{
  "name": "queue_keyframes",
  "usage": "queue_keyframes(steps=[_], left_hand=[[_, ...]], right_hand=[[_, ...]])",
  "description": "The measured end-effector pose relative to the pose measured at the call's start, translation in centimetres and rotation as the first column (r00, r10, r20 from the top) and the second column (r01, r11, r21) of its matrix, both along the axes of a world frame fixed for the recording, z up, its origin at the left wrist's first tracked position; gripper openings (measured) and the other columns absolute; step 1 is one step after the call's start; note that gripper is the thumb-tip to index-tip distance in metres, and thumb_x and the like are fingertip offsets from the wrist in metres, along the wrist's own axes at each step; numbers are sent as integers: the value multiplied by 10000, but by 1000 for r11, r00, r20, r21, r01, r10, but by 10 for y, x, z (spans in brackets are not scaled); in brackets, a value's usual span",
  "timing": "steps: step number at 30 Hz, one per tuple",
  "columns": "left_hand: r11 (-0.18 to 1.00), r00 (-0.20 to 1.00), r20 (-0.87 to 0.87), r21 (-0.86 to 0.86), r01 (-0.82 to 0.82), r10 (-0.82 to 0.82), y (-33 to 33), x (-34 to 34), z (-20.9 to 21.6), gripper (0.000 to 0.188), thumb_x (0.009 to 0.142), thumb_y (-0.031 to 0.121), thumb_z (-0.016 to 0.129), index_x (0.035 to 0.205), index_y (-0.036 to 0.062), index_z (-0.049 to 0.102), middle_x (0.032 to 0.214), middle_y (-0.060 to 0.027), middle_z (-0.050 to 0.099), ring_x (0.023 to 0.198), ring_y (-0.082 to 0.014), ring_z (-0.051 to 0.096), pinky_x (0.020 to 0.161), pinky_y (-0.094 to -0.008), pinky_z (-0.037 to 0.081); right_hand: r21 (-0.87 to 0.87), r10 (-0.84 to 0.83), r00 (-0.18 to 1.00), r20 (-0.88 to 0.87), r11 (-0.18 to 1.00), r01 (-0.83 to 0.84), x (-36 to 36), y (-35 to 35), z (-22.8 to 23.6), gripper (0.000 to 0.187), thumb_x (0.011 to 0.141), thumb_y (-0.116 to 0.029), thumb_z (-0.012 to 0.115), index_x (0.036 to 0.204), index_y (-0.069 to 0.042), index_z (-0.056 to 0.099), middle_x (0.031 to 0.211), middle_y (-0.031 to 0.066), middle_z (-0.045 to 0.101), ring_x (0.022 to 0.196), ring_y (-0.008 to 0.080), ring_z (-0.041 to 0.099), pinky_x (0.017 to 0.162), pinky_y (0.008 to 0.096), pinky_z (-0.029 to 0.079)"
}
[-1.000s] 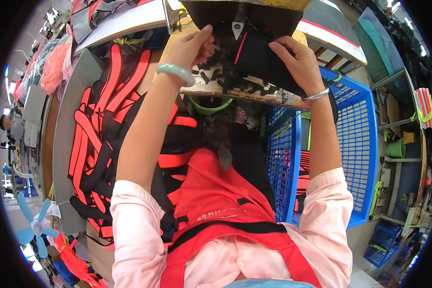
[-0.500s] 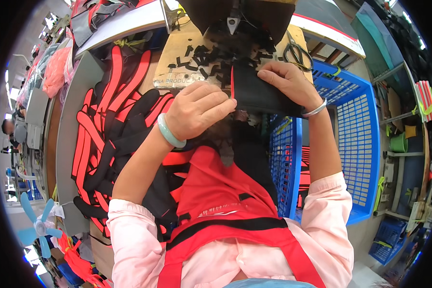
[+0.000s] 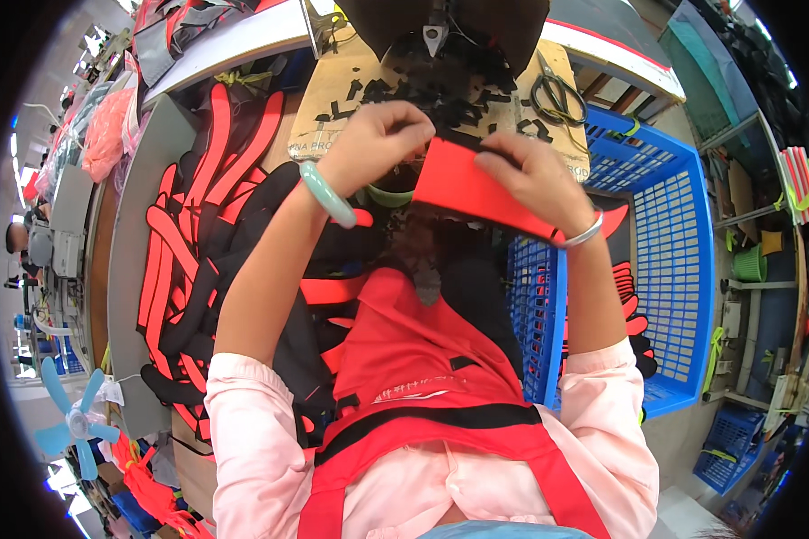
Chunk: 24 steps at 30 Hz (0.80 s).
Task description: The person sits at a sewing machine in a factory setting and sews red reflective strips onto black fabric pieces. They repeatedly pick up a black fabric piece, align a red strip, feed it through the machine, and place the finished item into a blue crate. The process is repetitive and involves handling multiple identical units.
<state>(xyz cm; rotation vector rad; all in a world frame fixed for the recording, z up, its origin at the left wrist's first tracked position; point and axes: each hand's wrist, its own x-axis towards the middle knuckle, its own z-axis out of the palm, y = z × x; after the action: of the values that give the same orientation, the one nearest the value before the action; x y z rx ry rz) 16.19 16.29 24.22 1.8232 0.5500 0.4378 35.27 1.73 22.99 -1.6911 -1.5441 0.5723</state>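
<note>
A flat fabric piece (image 3: 472, 184), coral-red on the face toward me and edged in black, hangs over the near edge of the work board. My right hand (image 3: 544, 175) grips its upper edge, thumb on the red face and fingers behind. At the piece's upper left corner, my left hand (image 3: 382, 144) is closed in a pinch; whatever lies between its fingertips is too small to make out. Just beyond both hands stands a machine head with a metal foot (image 3: 435, 38). Small black scraps (image 3: 454, 106) lie scattered below it.
Scissors (image 3: 557, 97) rest on the board's right side. To the right stands a blue plastic basket (image 3: 679, 269) holding red-and-black pieces. A heap of red-and-black strips (image 3: 184, 260) fills the grey-walled bin on the left. A light-blue fan (image 3: 76, 420) is at lower left.
The fabric piece has turned from its black side to its red side and come nearer to me. My left hand has moved up and slightly left, to the piece's upper corner.
</note>
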Motion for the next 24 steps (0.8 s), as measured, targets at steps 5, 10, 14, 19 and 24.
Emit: queue_keyframes(steps=[5,10,14,19,24], left_hand=[[974,990,21,-184,-133,140,24,18,1,213,904,273,640,952,65,640,777,32,586,706,-54,536,617,-201,409],[950,977,30,-243,-197,210,40,33,6,209,897,283,654,943,80,633,774,39,583,675,-52,529,609,-195,404],[929,968,73,-308,-207,240,48,39,5,189,884,271,672,911,88,635,758,43,576,651,-51,520,594,-195,396],[897,954,104,-383,-222,280,53,39,1,159,879,249,682,876,98,635,738,46,571,633,-48,510,577,-199,385],[900,952,151,-392,-188,265,54,42,0,137,893,223,665,879,92,628,756,46,564,649,-49,502,571,-203,377]], right_hand=[[91,-37,977,208,996,18,23,29,19,319,871,-308,610,1009,-25,665,846,184,668,810,347,641,720,397,488],[65,-18,975,220,998,3,40,47,29,339,884,-322,601,1034,-23,657,878,176,667,830,341,638,740,387,485],[90,-16,975,222,996,-4,50,60,23,350,885,-329,603,1046,-21,653,911,176,670,858,340,638,761,391,486],[86,-25,971,239,996,5,50,67,25,346,883,-328,609,1035,-20,659,897,172,672,853,331,641,753,388,488],[124,-41,974,223,992,14,53,68,27,349,876,-340,622,1032,-32,671,885,157,678,819,296,645,736,368,488]])
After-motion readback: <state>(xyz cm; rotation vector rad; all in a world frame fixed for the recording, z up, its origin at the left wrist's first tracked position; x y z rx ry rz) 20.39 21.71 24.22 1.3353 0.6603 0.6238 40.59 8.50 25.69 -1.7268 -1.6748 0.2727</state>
